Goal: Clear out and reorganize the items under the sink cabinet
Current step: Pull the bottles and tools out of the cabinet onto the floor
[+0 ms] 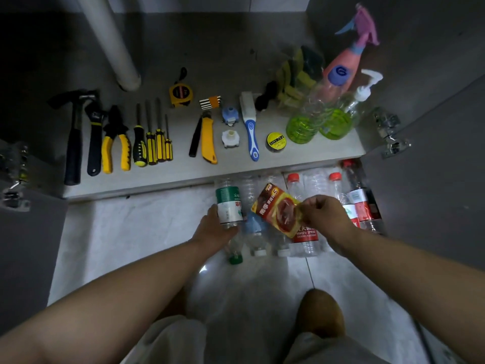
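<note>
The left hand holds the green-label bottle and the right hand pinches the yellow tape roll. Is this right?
Not quite. In the head view the right hand pinches a red and yellow packet; the yellow tape roll lies on the cabinet floor. The left hand does hold the green-label bottle.

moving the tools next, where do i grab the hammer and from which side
Grip the hammer by its dark handle, near the end pointing toward the cabinet's front edge, coming from above and the front. It lies flat with its head at the back, and the wrench lies close along its right, so its left side leaves fingers more room.
</note>
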### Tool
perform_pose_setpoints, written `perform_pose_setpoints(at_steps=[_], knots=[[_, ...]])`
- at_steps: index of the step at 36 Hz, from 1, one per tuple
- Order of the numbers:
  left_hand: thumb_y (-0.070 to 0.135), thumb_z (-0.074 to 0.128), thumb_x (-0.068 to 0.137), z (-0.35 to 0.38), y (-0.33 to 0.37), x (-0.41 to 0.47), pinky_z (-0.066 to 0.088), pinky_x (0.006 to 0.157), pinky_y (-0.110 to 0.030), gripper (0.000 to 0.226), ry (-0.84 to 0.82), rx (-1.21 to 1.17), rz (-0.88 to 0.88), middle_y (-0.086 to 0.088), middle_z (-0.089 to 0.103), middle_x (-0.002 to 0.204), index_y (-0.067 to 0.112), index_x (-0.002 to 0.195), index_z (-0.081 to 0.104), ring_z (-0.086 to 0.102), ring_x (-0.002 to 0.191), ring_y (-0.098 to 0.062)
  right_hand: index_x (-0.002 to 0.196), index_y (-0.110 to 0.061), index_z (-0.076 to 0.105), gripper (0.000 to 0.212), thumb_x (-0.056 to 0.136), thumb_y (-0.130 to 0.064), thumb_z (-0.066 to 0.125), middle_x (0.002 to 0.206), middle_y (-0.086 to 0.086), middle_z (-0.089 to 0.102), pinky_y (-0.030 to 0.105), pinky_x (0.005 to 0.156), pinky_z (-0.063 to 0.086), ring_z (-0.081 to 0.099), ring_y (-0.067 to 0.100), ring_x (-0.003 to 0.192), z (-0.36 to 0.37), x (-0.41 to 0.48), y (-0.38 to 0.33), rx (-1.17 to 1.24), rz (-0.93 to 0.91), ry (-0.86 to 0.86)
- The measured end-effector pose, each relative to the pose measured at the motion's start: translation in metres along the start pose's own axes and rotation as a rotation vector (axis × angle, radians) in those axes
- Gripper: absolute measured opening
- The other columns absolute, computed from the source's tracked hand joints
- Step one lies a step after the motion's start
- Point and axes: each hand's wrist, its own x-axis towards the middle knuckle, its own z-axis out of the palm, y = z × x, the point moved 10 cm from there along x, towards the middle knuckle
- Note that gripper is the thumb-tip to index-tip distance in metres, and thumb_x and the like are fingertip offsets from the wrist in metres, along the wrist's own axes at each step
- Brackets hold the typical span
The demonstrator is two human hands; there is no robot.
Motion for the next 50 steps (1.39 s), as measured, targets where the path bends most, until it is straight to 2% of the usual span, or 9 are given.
perform_pose_setpoints(at_steps=[6, 13, 18, 23, 29, 38, 41, 43, 50], knots=[[0.023, 0.077, 0.086, 0.003, 0.007, -0.002, 0.057, 0.095, -0.042, 0.067, 0.013, -0.024, 0.084, -0.002, 0.063, 0.128, 0.023, 0.142, 0.041, 0.064, 0.115, -0.021, 0.104, -0.001, 0.061, 0.015, 0.090, 0.003, 0.059, 0.090, 0.023, 0.071, 0.042, 0.069, 0.063, 0.073, 0.028, 0.070, 0.019, 0.009, 0.019, 0.067, 0.141, -0.054], [0.028, 0.078, 0.086, 0.004, 0.015, -0.003, 0.055, 0.093, -0.034, 0.071, 0.048, -0.057, 0.126, 0.000, 0.061, 0.131, 0.027, 0.144, 0.037, 0.062, 0.118, -0.019, 0.134, -0.010, 0.036, 0.069, 0.082, -0.039, 0.071, 0.132, 0.017, 0.049, 0.050, 0.096, 0.051, 0.057, 0.040, 0.116, -0.010, -0.006, 0.036, -0.697, 0.121, 0.101], [0.028, 0.077, 0.087, 0.006, 0.017, -0.003, 0.055, 0.082, -0.027, 0.074, 0.051, -0.047, 0.138, 0.002, 0.063, 0.128, 0.033, 0.146, 0.032, 0.064, 0.114, -0.019, 0.153, -0.016, 0.000, 0.099, 0.088, -0.036, 0.071, 0.125, 0.020, 0.054, 0.048, 0.072, 0.062, 0.066, 0.038, 0.099, -0.007, -0.026, 0.085, -0.473, 0.409, 0.012], [0.027, 0.078, 0.086, 0.008, 0.019, -0.003, 0.048, 0.070, -0.013, 0.071, 0.054, -0.007, 0.164, 0.004, 0.064, 0.125, 0.033, 0.143, 0.035, 0.064, 0.108, -0.012, 0.147, -0.007, 0.020, 0.073, 0.092, -0.021, 0.066, 0.140, 0.021, 0.045, 0.051, 0.100, 0.051, 0.052, 0.038, 0.126, 0.002, -0.019, 0.082, -0.420, 0.317, -0.009], [0.029, 0.077, 0.087, 0.013, 0.024, -0.001, 0.058, 0.083, -0.028, 0.070, 0.035, 0.034, 0.168, 0.001, 0.066, 0.124, 0.032, 0.144, 0.035, 0.067, 0.111, -0.017, 0.149, -0.008, 0.023, 0.072, 0.093, -0.025, 0.066, 0.147, 0.018, 0.037, 0.046, 0.109, 0.044, 0.043, 0.034, 0.134, 0.001, -0.012, 0.065, -0.454, 0.282, 0.007], [0.030, 0.070, 0.093, 0.009, 0.034, -0.013, 0.053, 0.091, -0.027, 0.075, -0.103, 0.108, 0.122, 0.001, 0.060, 0.137, 0.031, 0.154, 0.026, 0.061, 0.119, -0.015, 0.148, -0.015, 0.024, 0.072, 0.091, -0.022, 0.066, 0.135, 0.015, 0.048, 0.043, 0.092, 0.056, 0.054, 0.033, 0.120, 0.005, -0.017, 0.051, -0.553, 0.225, -0.111], [0.025, 0.068, 0.094, 0.001, 0.050, -0.023, 0.049, 0.106, -0.038, 0.069, -0.182, 0.212, 0.089, -0.002, 0.057, 0.142, 0.028, 0.154, 0.034, 0.057, 0.123, -0.018, 0.127, -0.017, 0.048, 0.034, 0.095, -0.022, 0.059, 0.103, 0.005, 0.058, 0.023, 0.057, 0.045, 0.055, 0.016, 0.084, 0.012, -0.024, 0.020, -0.598, 0.111, -0.246], [0.028, 0.068, 0.094, -0.009, 0.072, -0.031, 0.047, 0.105, -0.032, 0.059, -0.207, 0.289, 0.096, 0.001, 0.053, 0.145, 0.028, 0.148, 0.044, 0.056, 0.125, -0.019, 0.098, -0.019, 0.058, 0.005, 0.095, -0.023, 0.058, 0.087, 0.003, 0.057, 0.021, 0.052, 0.039, 0.051, 0.011, 0.071, 0.009, -0.032, -0.005, -0.640, 0.071, -0.305], [0.038, 0.066, 0.094, -0.039, 0.174, -0.055, 0.048, 0.098, -0.030, 0.045, -0.287, 0.574, 0.206, 0.004, 0.061, 0.133, 0.024, 0.136, 0.057, 0.058, 0.118, -0.016, 0.098, 0.004, 0.064, 0.024, 0.092, -0.018, 0.056, 0.102, 0.023, 0.069, 0.027, 0.056, 0.039, 0.054, 0.021, 0.077, -0.026, -0.048, -0.106, -0.697, -0.167, -0.210]])
